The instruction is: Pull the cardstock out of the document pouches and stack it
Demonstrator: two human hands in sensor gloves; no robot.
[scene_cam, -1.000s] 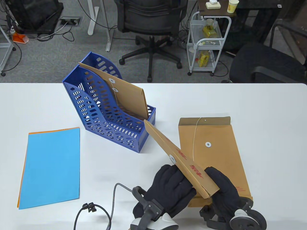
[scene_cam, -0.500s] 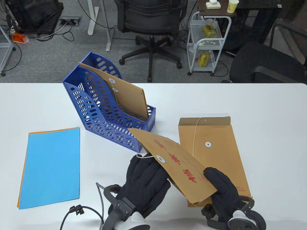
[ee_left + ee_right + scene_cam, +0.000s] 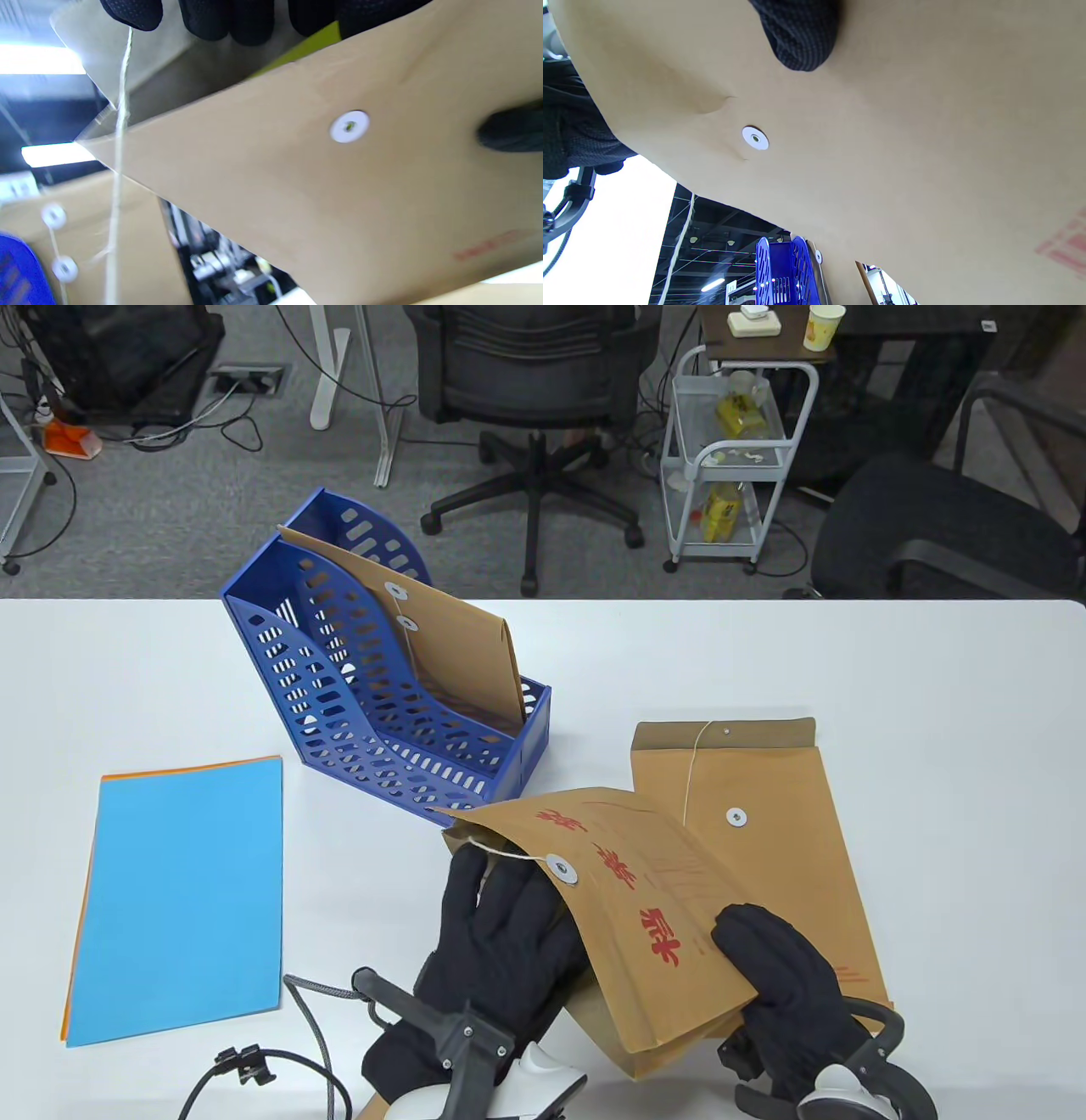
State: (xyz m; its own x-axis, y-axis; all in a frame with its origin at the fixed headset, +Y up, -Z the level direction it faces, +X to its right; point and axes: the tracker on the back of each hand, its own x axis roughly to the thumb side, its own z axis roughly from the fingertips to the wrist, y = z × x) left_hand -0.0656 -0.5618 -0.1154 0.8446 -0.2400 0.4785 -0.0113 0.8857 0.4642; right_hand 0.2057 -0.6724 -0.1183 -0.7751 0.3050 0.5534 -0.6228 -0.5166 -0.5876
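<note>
My right hand (image 3: 751, 954) grips the near right edge of a brown string-tie document pouch (image 3: 619, 891) and holds it tilted above the table. My left hand (image 3: 509, 899) lies with fingers stretched at the pouch's open mouth, partly hidden under its front. In the left wrist view the fingertips (image 3: 212, 19) touch the mouth beside the loose string (image 3: 121, 123), and a sliver of yellow-green cardstock (image 3: 307, 46) shows inside. The right wrist view shows one fingertip (image 3: 801, 38) pressed on the pouch (image 3: 903, 148). A blue cardstock stack (image 3: 182, 899) with orange under it lies at the left.
A second brown pouch (image 3: 764, 848) lies flat on the white table (image 3: 933, 729), partly under the held one. A blue file holder (image 3: 373, 729) stands mid-table with a third pouch (image 3: 450, 645) upright in it. A black cable (image 3: 297, 1052) lies near the front edge.
The held pouch has swung down from on edge to nearly flat, printed face up. My left hand has slid from its side to its open mouth. My right hand has kept its grip.
</note>
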